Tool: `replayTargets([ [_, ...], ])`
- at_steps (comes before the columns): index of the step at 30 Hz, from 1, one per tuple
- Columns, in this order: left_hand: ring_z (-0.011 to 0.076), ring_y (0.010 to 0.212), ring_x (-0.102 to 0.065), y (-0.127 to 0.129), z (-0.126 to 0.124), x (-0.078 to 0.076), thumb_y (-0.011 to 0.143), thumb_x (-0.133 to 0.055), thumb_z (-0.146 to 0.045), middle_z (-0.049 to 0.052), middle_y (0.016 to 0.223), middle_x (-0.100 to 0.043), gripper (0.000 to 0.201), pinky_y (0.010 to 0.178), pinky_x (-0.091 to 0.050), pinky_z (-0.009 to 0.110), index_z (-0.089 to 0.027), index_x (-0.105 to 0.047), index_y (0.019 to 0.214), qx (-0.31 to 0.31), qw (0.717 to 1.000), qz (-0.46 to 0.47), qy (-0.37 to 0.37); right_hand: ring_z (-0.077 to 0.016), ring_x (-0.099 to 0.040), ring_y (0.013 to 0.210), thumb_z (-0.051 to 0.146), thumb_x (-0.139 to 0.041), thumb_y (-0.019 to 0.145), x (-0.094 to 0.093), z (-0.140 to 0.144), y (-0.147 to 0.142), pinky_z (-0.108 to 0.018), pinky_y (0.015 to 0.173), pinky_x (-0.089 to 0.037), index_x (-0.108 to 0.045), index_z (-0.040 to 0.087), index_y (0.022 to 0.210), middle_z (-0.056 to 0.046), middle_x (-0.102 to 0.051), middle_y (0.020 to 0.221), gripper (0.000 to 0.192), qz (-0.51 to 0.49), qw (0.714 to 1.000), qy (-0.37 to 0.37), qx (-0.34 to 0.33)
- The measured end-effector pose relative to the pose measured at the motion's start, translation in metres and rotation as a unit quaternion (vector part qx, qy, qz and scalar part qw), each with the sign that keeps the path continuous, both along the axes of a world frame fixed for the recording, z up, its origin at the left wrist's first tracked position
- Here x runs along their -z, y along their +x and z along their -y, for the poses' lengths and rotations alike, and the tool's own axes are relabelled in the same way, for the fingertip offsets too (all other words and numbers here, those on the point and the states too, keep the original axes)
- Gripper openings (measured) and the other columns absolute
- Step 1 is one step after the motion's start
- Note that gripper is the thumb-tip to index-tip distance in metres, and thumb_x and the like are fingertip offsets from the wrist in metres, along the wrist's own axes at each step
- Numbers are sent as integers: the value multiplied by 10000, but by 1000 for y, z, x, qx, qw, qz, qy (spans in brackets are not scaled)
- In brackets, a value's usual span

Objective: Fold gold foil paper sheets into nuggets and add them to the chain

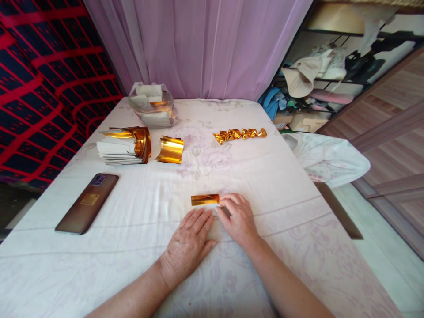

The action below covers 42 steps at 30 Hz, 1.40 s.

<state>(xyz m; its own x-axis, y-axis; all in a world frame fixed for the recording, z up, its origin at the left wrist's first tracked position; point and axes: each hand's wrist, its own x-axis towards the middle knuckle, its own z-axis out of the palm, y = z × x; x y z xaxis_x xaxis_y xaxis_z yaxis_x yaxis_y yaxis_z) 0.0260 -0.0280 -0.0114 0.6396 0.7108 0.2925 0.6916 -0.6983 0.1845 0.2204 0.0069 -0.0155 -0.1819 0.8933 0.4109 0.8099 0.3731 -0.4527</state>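
Forearms (pixel 132 289) angle in from my near side over the flower-patterned bench (pixel 99 274). I see the left hand (pixel 188 240) palm down, fingers extended and close together, gripping nothing, tips at the near edge of a gold foil strip (pixel 204 199). My right hand (pixel 239 218) turns inward, thumb and forefinger curled at the strip's right end; whether they pinch it, I cannot tell. Well apart on the left lies a phone (pixel 88 203), face down. Beyond are a single curved gold sheet (pixel 170 149), a stack of foil sheets (pixel 142 145) just left of it and, rightward, a row of twisted gold pieces (pixel 240 134). Farther back I make out a filled clear bag (pixel 152 104), then a purple curtain (pixel 205 48).
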Motion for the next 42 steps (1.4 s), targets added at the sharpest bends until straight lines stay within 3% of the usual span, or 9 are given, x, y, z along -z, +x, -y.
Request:
replayTargets([
  [16, 286, 1264, -538, 1, 0, -1, 957, -496, -372, 134, 1328, -613, 468, 1073, -441, 471, -115, -508, 1347, -1, 1000, 4, -7, -230, -571, 935, 222, -605, 859, -3, 0, -2, -378, 852, -432, -615, 222, 869, -58, -665, 956, 14, 0, 1000, -10, 17],
  [25, 281, 1285, -519, 0, 0, -1, 954, -501, -356, 128, 1332, -609, 465, 1088, -423, 478, -135, -497, 1364, -4, 1000, 12, -13, -248, -567, 976, 232, -634, 836, -1, 0, -2, -396, 870, -438, -621, 213, 958, -76, -657, 1009, 124, 8, 999, -3, 32],
  [42, 280, 1271, -530, 0, 0, -1, 956, -493, -348, 131, 1326, -612, 455, 1085, -424, 473, -136, -501, 1358, -7, 1000, 11, -11, -233, -558, 953, 237, -599, 865, -2, 0, -1, -398, 872, -441, -647, 213, 892, -70, -641, 984, 61, -8, 1000, 3, 5],
])
